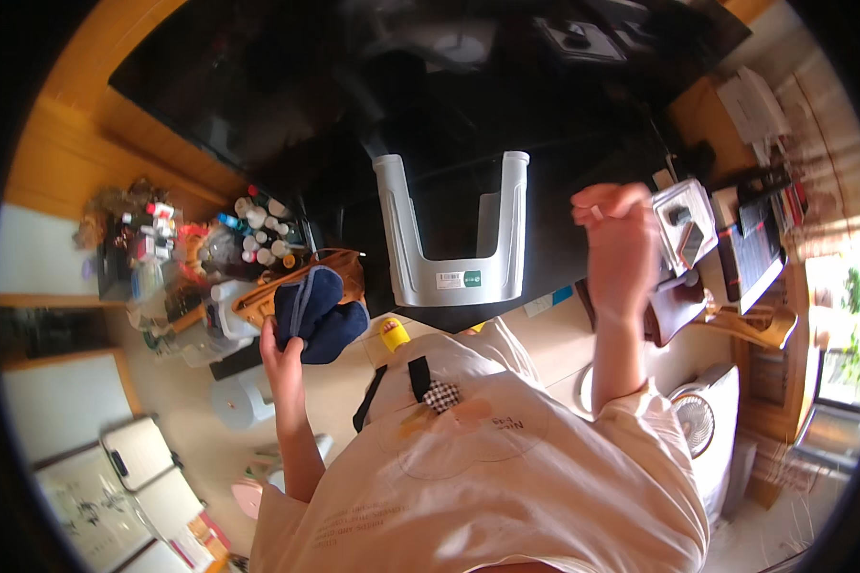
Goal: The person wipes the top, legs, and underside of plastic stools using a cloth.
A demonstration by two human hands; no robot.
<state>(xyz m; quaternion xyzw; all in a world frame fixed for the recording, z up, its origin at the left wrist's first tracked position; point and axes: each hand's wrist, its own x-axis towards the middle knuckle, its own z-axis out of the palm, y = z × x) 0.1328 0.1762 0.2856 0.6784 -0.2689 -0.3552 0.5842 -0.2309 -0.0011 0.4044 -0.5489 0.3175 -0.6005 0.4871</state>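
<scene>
My left hand [284,351] grips a dark blue cloth item [319,315] with lighter trim, folded into two rounded lobes. What it is exactly I cannot tell. My right hand [616,215] is raised over the right side of the glossy black table [444,208], blurred, with its fingers curled. Whether anything small is between those fingers is unclear. Between my hands, a grey plastic U-shaped frame [451,283] rests at the table's near edge. Its two legs point away from me, and a white and green label [459,279] is on its crosspiece.
Several bottles [265,229] crowd the left side, near a brown bag [344,272]. On the right are a tray with small items [684,225], a laptop [756,251] and a wooden chair [752,322]. A white fan unit [709,422] stands behind my right arm.
</scene>
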